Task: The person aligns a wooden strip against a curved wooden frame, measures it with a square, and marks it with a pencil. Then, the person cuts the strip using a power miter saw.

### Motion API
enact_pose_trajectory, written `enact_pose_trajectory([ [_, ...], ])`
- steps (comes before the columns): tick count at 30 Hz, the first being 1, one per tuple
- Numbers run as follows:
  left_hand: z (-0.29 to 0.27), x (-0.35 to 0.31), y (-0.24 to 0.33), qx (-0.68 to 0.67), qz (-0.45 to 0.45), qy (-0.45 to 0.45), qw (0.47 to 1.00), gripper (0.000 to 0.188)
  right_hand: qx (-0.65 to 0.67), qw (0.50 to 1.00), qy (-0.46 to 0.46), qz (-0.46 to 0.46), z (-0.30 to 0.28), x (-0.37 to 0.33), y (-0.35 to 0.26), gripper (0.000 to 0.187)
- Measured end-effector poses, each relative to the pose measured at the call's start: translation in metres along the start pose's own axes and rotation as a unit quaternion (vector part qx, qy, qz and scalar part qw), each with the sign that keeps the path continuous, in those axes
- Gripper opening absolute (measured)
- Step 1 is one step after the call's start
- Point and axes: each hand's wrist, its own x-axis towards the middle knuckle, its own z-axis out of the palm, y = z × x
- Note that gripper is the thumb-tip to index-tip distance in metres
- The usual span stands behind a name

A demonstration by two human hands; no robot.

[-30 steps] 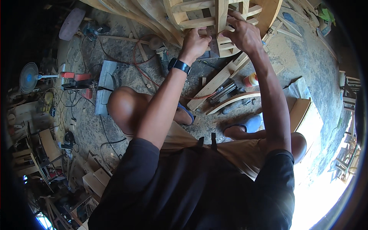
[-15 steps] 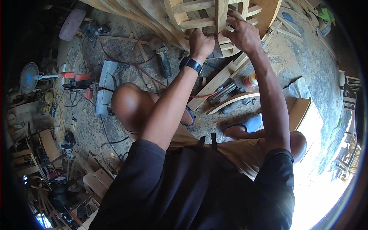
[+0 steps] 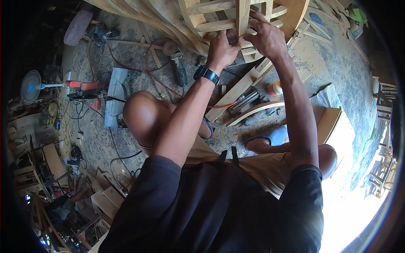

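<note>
A pale wooden frame [image 3: 217, 25] with cross slats and an upright centre slat [image 3: 242, 17] stands at the top of the view. Low on the upright's left side is my left hand [image 3: 223, 51], fingers curled and thumb reaching toward the slat's lower end; what it grips is hidden. My right hand [image 3: 268, 39] is bent around the slats on the other side, its thumb close to the left thumb. A dark watch [image 3: 206, 75] is strapped on my left wrist.
Below the frame lie wooden boards [image 3: 240, 89], metal clamps or tools [image 3: 247, 102], a curved wood strip [image 3: 257, 113] and a red-and-white bottle [image 3: 275, 88]. An angle grinder [image 3: 180, 71], a red hose and cords cover the floor at left, near a miter saw [image 3: 86, 90] and a fan [image 3: 31, 87].
My left hand has shifted slightly right and turned, its thumb closer to the upright slat. The right hand stays nearly in place.
</note>
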Motion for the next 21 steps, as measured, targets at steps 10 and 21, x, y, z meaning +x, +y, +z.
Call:
enact_pose_trajectory([
  [10,0.001,0.0,0.012,0.076,-0.008,0.001,0.997,0.057,0.002,1.0,-0.013,0.018,-0.002,-0.002,0.002,0.052],
  [21,-0.007,0.006,0.018,0.075,0.016,-0.012,0.997,0.048,0.0,1.0,-0.013,0.028,-0.003,-0.002,-0.002,0.051],
])
